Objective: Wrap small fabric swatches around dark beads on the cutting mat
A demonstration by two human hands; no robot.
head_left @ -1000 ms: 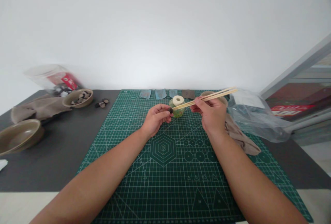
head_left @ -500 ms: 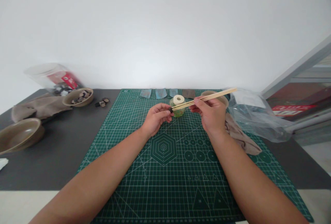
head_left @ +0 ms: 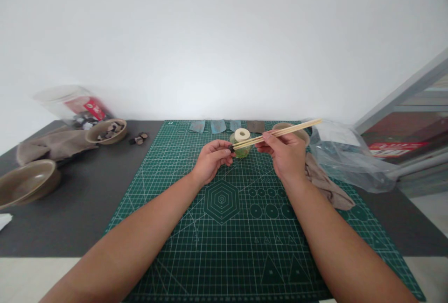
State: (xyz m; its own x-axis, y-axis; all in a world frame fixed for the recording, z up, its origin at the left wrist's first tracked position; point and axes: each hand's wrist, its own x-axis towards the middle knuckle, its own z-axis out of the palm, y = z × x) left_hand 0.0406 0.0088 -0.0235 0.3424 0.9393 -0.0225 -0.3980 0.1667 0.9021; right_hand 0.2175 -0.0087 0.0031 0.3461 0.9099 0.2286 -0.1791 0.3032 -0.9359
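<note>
My right hand (head_left: 285, 151) is closed around a pair of pale wooden chopsticks (head_left: 301, 126), held in the air with their ends pointing left. Between the fingertips of my left hand (head_left: 214, 159) is a small dark piece (head_left: 231, 148), which the chopstick tips touch; it looks like the dark bits at the left, but the fingers cover most of it. Behind the chopsticks stands a small greenish glass jar (head_left: 242, 153) with a cream ring-shaped top (head_left: 242, 134). A bowl (head_left: 292, 131) is partly hidden behind my right hand.
A green cutting mat (head_left: 224, 256) covers the table's middle. Blue-grey cloth pieces (head_left: 218, 126) and a brown one (head_left: 255, 127) lie along its far edge. Left are a bowl of dark pieces (head_left: 107, 131), loose pieces (head_left: 139, 138), another bowl (head_left: 30, 182) and brown cloth (head_left: 52, 146). Right is a plastic bag (head_left: 350, 158).
Almost nothing differs. Both hands keep the same place and the same hold on the dark piece and the chopsticks.
</note>
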